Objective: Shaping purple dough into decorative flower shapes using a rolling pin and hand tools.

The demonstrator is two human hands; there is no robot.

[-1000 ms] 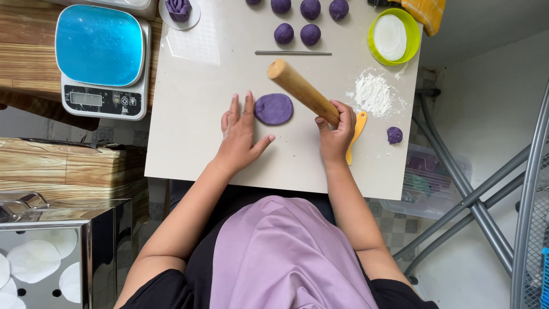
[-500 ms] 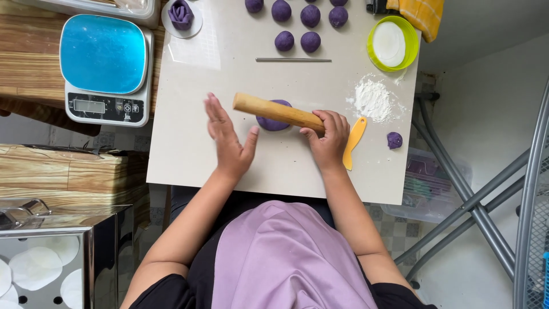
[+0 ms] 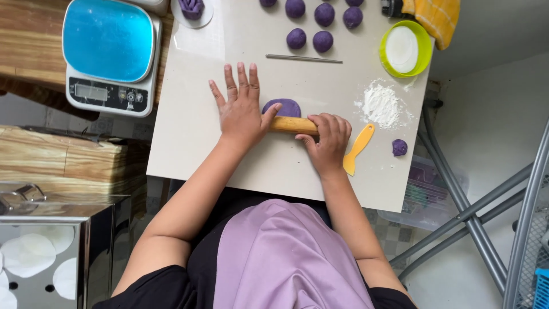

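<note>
Scale: blue-topped digital kitchen scale [image 3: 111, 54] at the board's far-left corner, overhanging the wooden bench [image 3: 23, 40].
Board: pale rectangular work board [image 3: 189, 137] carrying everything below.
Left hand: left hand [image 3: 240, 109], fingers spread flat and straight, palm pressing down on the left end of the pin; it grips nothing.
Dough: flattened purple dough disc [image 3: 282, 107] near the board's centre, its near edge under the pin, the far part showing beyond it.
Pin: short wooden rolling pin [image 3: 293, 125] lying across the board, parallel to its near edge.
Right hand: right hand [image 3: 327, 137], fingers curled over the pin's right end, holding it.
Rod: thin metal rod [image 3: 303, 58] lying beyond the dough.
Balls: row of purple dough balls [image 3: 311, 26] along the far edge.
Scraper: yellow plastic scraper [image 3: 357, 150] just right of the right hand.
Flour: small heap of white flour [image 3: 380, 106] towards the right edge; a lime-green bowl [image 3: 406, 48] beyond it.
Technique (judgement): even pressure from both hands and a level pin would keep the disc uniform; light flour would likely limit sticking.
</note>
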